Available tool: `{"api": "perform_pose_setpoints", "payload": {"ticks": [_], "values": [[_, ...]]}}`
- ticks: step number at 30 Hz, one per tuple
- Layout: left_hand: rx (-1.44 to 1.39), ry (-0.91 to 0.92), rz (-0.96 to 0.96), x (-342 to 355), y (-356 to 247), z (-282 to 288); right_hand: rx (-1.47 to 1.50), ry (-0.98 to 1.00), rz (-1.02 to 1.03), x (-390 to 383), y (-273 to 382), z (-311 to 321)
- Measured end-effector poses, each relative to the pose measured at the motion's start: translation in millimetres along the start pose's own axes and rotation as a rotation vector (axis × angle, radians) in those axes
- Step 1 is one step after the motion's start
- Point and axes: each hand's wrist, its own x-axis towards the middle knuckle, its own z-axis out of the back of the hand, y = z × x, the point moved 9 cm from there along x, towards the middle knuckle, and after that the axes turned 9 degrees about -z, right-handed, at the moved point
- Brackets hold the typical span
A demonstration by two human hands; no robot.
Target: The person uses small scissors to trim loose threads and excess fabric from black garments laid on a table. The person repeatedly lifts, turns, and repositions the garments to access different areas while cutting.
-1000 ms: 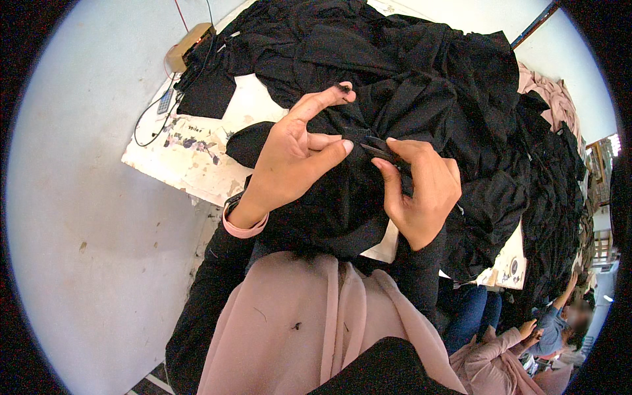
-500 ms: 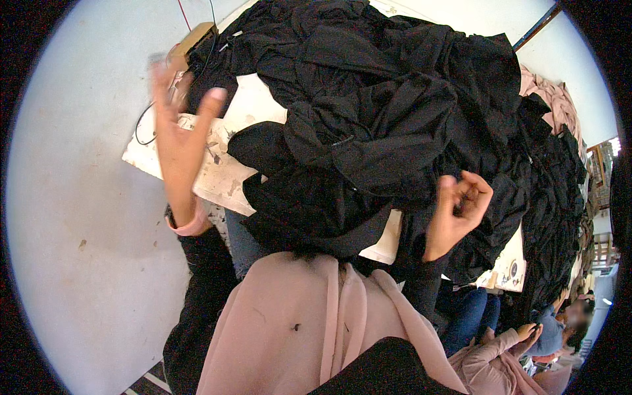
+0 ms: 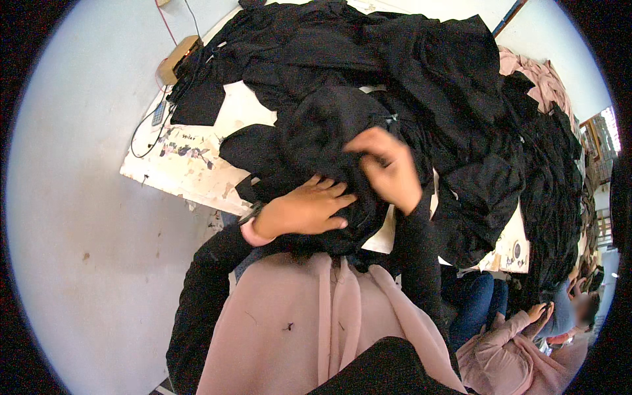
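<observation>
A bunched black cloth garment [image 3: 322, 125] lies in front of me on the near part of the table. My left hand [image 3: 306, 209] rests palm down on it, fingers stretched out and somewhat apart, close to my body. Just to the right and farther off, my right hand [image 3: 388, 168] is over the same cloth with bent fingers. Motion smears those fingers, so whether they pinch any fabric cannot be made out. A small pale bit, perhaps a label [image 3: 393, 118], shows on the cloth beyond the right hand.
More black fabric [image 3: 454, 72] is heaped across the far and right side of the white, stained table [image 3: 210, 168]. At the far left are a wooden block [image 3: 178, 60] and cables. Pink cloth [image 3: 536, 79] lies far right. A co-worker in a pink sleeve [image 3: 503, 345] sits at lower right.
My left hand has come down from the far left onto the black cloth near my body. My right hand has moved left and away from me over the garment, whose folds have shifted.
</observation>
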Motion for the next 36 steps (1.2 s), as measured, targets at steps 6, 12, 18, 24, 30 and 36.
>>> {"api": "perform_pose_setpoints", "payload": {"ticks": [6,12,18,24,30,36], "values": [[-0.28,-0.221,0.429,-66,24,102,-0.301,0.232,-0.164,-56,0,-63],[-0.129,-0.024,0.268,-29,49,39,0.273,0.1,-0.282,-57,-30,12],[-0.046,-0.227,0.138,-29,42,17,0.372,-0.315,-0.792,-53,-151,54],[0.074,-0.234,0.133,-10,30,1,0.105,-0.318,-0.352,-20,-51,27],[-0.238,-0.541,0.145,-37,78,1,-0.122,0.003,0.002,-33,94,-34],[-0.189,-0.505,0.113,-23,79,0,-0.027,0.065,-0.133,-35,69,-1]]}}
